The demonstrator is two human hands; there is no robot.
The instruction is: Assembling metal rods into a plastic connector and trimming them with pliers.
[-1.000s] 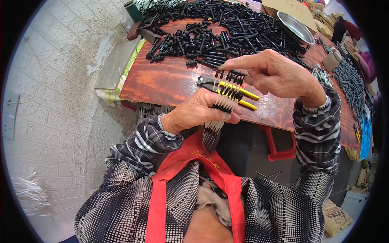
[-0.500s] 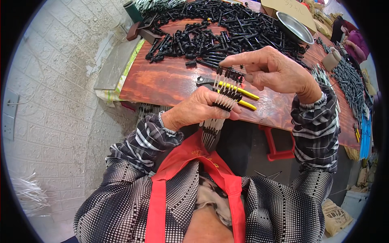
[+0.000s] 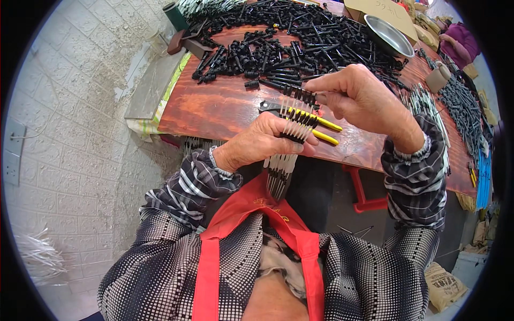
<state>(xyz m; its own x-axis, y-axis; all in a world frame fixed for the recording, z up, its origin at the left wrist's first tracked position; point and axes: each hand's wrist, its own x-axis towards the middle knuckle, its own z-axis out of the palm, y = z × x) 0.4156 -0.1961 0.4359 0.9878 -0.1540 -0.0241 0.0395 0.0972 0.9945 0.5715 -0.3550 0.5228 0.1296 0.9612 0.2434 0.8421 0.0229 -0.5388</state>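
My left hand (image 3: pixel 262 139) is closed round a bundle of thin whitish rods (image 3: pixel 279 163) with black sleeves and black tips. The rods fan upward past my fingers, and their lower ends point down toward the red apron (image 3: pixel 262 200). At the top, a row of black end pieces (image 3: pixel 299 93) stands side by side. My right hand (image 3: pixel 364 101) has its thumb and forefinger pinched at the right end of this row; its other fingers are curled in. Behind the bundle, pliers with yellow handles (image 3: pixel 326 138) lie on the reddish wooden table (image 3: pixel 209 109), partly hidden.
Black plastic fittings (image 3: pixel 300 48) are heaped across the table's far side. A metal dish (image 3: pixel 390 36) rests beside a cardboard box (image 3: pixel 377 13). More white rods (image 3: pixel 425 104) and grey parts (image 3: pixel 460 109) lie to the right. A person in purple (image 3: pixel 461 45) sits at far right.
My right forefinger has shifted right along the black tips and drawn nearer the thumb. The top row of tips now stands more level. My left hand has kept its hold.
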